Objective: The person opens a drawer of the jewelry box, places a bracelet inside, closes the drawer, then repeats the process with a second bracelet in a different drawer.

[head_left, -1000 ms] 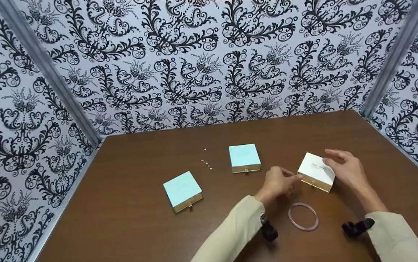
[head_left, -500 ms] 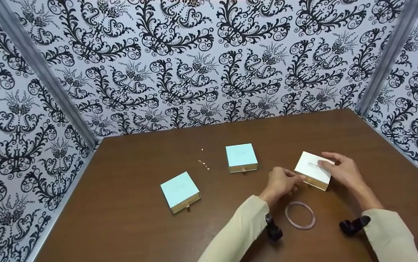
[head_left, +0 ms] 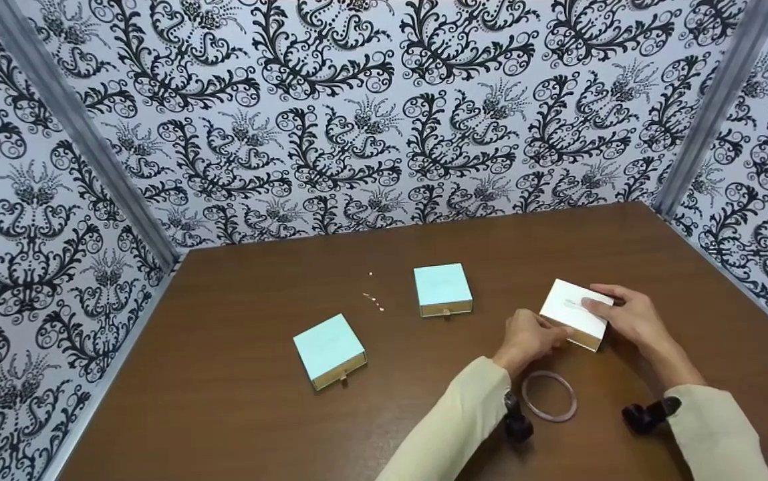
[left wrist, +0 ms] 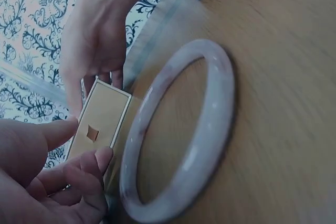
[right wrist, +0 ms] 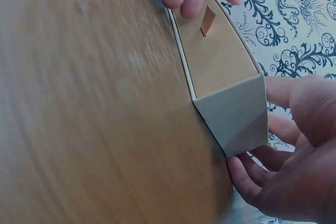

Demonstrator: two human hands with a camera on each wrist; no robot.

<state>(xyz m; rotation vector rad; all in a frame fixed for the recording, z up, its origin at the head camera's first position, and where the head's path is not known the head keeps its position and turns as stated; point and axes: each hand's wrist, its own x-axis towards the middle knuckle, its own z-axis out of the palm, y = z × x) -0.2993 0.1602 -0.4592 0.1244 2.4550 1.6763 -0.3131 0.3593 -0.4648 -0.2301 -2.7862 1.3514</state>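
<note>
A white drawer box [head_left: 567,304] with a tan front lies on the brown table at the right. My right hand [head_left: 631,319] holds it from the right side, thumb on the lid and fingers behind. My left hand [head_left: 529,337] is at the drawer front, with thumb and fingertips on either side of the small pull tab [left wrist: 92,133]. The tab shows uncovered between them, and the drawer is flush with its sleeve. In the left wrist view, a glossy pale pink-lilac bangle [left wrist: 218,108] lies flat on the table, near the box and between my forearms.
Two light blue drawer boxes stand to the left, one nearer [head_left: 329,346] and one farther back [head_left: 442,285]. Between and behind them lie several tiny pale bits [head_left: 375,300]. Patterned walls [head_left: 384,133] close off the back and sides.
My left hand has moved right, across the box's front near the tab. My right thumb has settled further onto the lid. The bangle and the blue boxes stay put.
</note>
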